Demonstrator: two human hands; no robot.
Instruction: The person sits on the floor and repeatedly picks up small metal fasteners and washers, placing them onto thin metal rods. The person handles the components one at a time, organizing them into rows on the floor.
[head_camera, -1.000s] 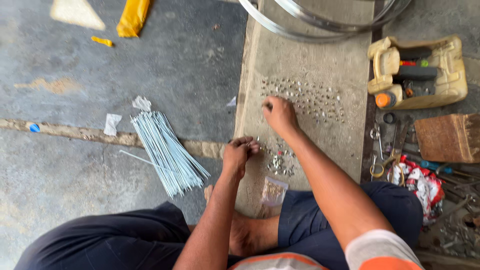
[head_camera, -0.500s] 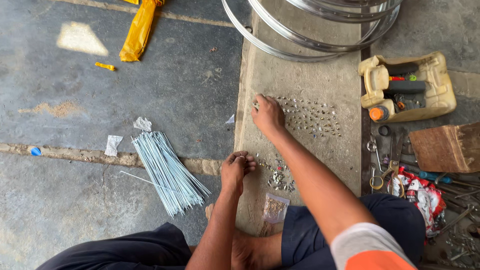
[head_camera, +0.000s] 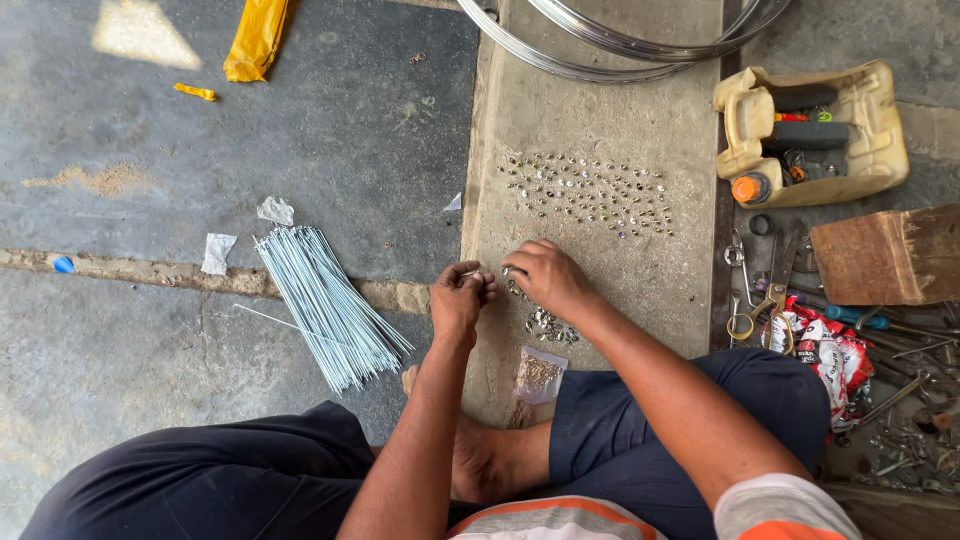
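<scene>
Sitting on grey concrete floor; raised slab between knees.

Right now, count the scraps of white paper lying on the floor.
3: one scrap above the spoke bundle, one left of it, a smaller one by the slab's edge. Others may be hidden.

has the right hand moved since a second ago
Yes. The right hand has pulled back from the spread of small metal pieces toward the person, now beside the left hand near the small pile.

Silvery-white spokes, yellow bag, cream cut-open jug with orange cap, grey concrete floor, brown wooden block
</scene>
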